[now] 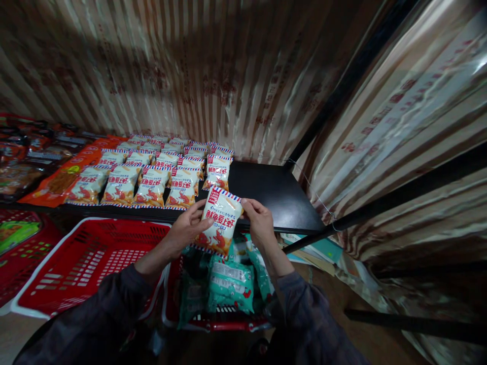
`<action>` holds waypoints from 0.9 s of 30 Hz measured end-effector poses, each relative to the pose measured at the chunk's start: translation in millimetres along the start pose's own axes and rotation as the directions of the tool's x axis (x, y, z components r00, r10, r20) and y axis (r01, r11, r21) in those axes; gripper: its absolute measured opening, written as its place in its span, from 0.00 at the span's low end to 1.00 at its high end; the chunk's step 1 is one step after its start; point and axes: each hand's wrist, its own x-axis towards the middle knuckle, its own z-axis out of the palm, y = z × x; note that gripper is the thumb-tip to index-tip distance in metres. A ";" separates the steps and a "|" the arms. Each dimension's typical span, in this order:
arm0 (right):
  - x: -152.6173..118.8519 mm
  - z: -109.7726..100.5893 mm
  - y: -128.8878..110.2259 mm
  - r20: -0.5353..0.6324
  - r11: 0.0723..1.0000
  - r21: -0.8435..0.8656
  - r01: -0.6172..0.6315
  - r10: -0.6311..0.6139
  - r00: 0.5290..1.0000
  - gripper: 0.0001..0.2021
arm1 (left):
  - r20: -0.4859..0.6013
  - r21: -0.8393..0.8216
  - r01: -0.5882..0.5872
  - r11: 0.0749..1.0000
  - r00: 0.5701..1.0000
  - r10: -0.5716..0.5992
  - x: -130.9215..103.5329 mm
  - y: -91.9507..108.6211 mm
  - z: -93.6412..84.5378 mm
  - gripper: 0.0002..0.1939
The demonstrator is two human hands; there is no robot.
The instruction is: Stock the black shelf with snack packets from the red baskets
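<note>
Presenting its printed face to my remote view, a white snack packet (221,220) was held in both hands just before the near edge of the black shelf (266,190). I had the left hand (190,226) closed on the packet's left side, thumb across the front; the right hand (259,218) pinched its upper right edge narrowly between thumb and fingers. Beneath the shelf's near edge I saw a red basket (228,326) containing teal packets (233,281). A second, white-rimmed basket (125,241), also red, lay before the shelf's left part. On the shelf, left of its bare right portion, I observed rows of matching packets (152,186), printed faces mostly toward me. Farther left on the shelf were an orange pack (74,175) and dark packs (28,157). At the shelf's right rear corner rose a black bar (317,126); behind the shelf hung striped sheeting (228,96) bearing red lettering.
</note>
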 end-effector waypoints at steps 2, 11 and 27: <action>2.8 -1.7 -2.7 -0.056 1.000 -0.003 0.030 -0.030 0.998 0.12 | 0.034 0.031 0.003 1.000 0.999 -0.004 -0.1 -1.2 -3.1 0.31; 10.7 -10.7 -4.7 -0.184 0.997 0.000 0.076 -0.075 0.980 0.14 | 0.049 0.051 0.063 0.997 0.997 -0.065 0.9 -7.6 -3.4 0.29; -1.5 2.0 -2.7 0.217 0.946 0.251 -0.203 0.150 0.965 0.21 | -0.173 0.026 -0.069 0.997 0.982 0.073 6.1 -3.7 -6.7 0.28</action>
